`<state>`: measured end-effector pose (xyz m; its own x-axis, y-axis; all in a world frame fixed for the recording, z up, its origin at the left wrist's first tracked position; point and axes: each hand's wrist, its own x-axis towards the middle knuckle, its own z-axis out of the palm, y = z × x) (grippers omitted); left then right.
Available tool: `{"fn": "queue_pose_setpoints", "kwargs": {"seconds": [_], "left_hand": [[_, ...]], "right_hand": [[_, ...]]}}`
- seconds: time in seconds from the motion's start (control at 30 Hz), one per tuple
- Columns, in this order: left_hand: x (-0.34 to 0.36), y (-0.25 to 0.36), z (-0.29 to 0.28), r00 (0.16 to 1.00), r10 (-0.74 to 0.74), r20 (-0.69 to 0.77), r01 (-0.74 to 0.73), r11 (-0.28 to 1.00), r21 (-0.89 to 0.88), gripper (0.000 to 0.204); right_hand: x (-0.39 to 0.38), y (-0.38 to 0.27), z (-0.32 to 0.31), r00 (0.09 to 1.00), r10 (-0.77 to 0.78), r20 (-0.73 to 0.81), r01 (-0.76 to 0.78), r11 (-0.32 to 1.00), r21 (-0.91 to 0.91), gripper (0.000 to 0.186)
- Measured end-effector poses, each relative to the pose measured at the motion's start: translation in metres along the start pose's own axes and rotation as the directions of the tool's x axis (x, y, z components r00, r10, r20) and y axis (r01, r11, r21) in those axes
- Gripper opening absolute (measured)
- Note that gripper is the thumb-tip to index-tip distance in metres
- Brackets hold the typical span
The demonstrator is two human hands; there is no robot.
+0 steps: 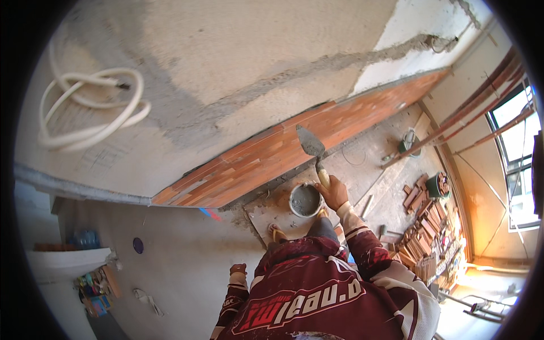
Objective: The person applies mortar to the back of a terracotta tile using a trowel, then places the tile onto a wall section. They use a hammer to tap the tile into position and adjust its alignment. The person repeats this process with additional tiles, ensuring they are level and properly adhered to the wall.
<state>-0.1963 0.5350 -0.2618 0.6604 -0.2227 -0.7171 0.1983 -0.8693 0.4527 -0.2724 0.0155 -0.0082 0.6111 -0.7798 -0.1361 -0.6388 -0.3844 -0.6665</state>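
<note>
My right hand (334, 192) is wrapped round the pale handle of a trowel (310, 141), whose grey-smeared blade points up and forward over the brick wall band. Just below the blade, a bucket (305, 201) of grey mortar stands on the floor by my feet (276, 233). My left hand (238, 268) hangs low at my left side with its fingers curled; whether it holds anything is too small to make out. A band of thin red brick pieces (249, 164) runs along the lower plastered wall (283, 45), with grey patches and a long filled groove above it.
A loop of white hose (96, 136) hangs at upper left. Stacked bricks (430, 238), green buckets (409, 144) and boards (371, 192) lie to the right, near leaning poles (464, 119) and a window (515, 158). A white ledge (62, 258) with clutter is at lower left.
</note>
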Motion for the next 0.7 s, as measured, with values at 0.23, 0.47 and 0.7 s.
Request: {"fn": "queue_pose_setpoints", "kwargs": {"seconds": [0.23, 0.47, 0.7], "left_hand": [[0.040, 0.045, 0.020, 0.939, -0.328, 0.103, 0.295, 0.922, 0.250, 0.022], [0.068, 0.118, 0.029, 0.974, -0.169, -0.148, 0.186, 0.977, 0.109, 0.025], [0.005, 0.265, 0.157, 0.994, -0.066, -0.091, 0.042, 0.969, -0.241, 0.028]], "right_hand": [[-0.027, 0.083, -0.022, 0.970, 0.242, 0.030, -0.237, 0.965, -0.108, 0.046], [0.018, 0.181, -0.051, 0.870, 0.331, 0.366, -0.214, 0.921, -0.325, 0.052], [0.091, 0.292, -0.019, 0.660, 0.374, 0.651, -0.061, 0.891, -0.450, 0.054]]}}
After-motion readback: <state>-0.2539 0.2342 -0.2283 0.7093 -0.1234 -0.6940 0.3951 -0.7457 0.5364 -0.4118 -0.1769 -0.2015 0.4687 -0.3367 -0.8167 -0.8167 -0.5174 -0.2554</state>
